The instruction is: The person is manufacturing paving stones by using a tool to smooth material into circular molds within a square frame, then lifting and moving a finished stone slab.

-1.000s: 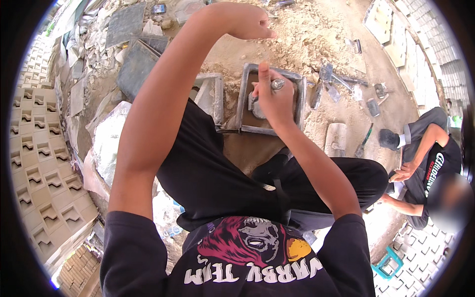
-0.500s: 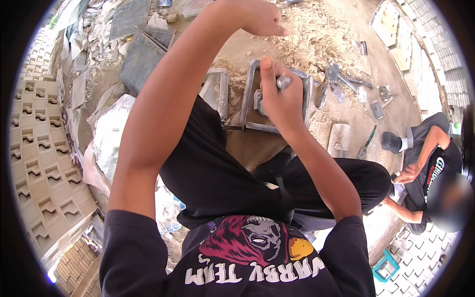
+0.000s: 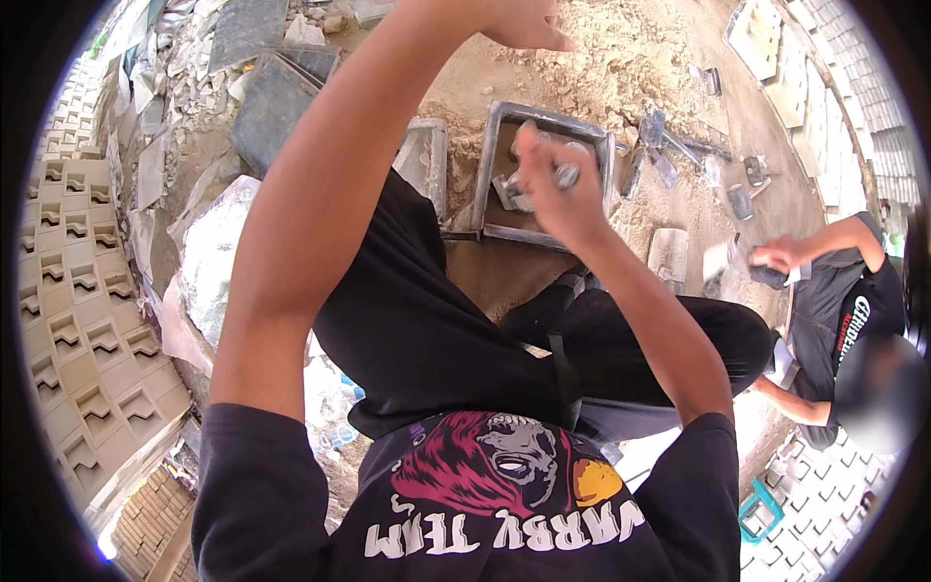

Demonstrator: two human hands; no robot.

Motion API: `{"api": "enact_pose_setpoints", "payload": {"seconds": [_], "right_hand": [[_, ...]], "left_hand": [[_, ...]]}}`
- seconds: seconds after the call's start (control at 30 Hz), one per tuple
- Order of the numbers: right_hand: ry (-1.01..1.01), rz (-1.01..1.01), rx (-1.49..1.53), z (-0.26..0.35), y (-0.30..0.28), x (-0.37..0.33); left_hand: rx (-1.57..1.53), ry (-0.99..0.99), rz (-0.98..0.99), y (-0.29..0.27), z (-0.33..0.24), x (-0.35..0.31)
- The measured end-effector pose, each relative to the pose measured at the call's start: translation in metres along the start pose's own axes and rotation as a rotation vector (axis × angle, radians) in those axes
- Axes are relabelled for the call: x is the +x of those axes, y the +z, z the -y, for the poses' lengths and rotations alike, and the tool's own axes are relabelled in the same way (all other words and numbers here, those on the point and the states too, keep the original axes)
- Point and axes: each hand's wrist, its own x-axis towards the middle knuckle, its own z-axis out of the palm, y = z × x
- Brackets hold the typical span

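My right hand (image 3: 565,189) is closed round the grey rounded handle (image 3: 566,176) of a hand tool, over a square metal mould frame (image 3: 482,199) on the ground. Part of the tool's grey metal body (image 3: 511,192) shows inside the frame, beside my fingers; the rest is covered by my hand, which is slightly blurred. Reaching across to the upper edge of the picture, my left hand (image 3: 529,27) is partly cut off. Its visible fingers are stretched out over the sand, with nothing seen in them.
Loose sand (image 3: 621,58) lies beyond the frame. A second frame (image 3: 424,160) touches its left side. Several metal pieces (image 3: 659,155) lie to the right, near a pale block (image 3: 666,257). At far right a co-worker's hand (image 3: 784,254) reaches out. Patterned blocks (image 3: 87,320) are stacked at left.
My right hand has shifted a little to the right and down, and the tool has turned. My left hand has moved up and slightly right. The co-worker's arm has swung forward.
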Motion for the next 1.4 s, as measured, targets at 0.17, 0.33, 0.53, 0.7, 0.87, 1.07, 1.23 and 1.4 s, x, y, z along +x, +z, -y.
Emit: {"api": "enact_pose_setpoints", "payload": {"seconds": [0.17,0.33,0.53,0.7,0.87,1.07,1.23,1.4], "right_hand": [[-0.125,0.254,-0.026,0.004,-0.017,-0.02],[0.221,0.208,0.108,0.007,-0.028,-0.006],[-0.014,0.472,-0.033,0.004,-0.031,-0.011],[-0.02,0.58,-0.057,0.027,-0.033,-0.006],[0.08,0.164,0.04,-0.012,-0.024,-0.025],[0.114,0.618,-0.109,0.003,-0.03,-0.01],[0.334,0.308,0.123,0.011,-0.027,-0.01],[0.317,0.504,0.049,-0.015,-0.031,-0.005]], "left_hand": [[-0.075,-0.001,0.106,-0.006,-0.004,-0.005],[0.02,-0.042,0.066,0.001,0.001,0.0],[-0.014,0.012,0.023,-0.003,-0.005,0.002],[-0.048,-0.048,0.08,-0.004,-0.016,-0.006],[-0.021,-0.023,0.018,0.001,-0.016,0.005],[-0.041,0.008,0.029,-0.009,-0.022,-0.011],[-0.01,-0.056,0.116,0.0,-0.018,-0.002],[-0.043,-0.051,0.078,-0.001,-0.018,0.001]]}}
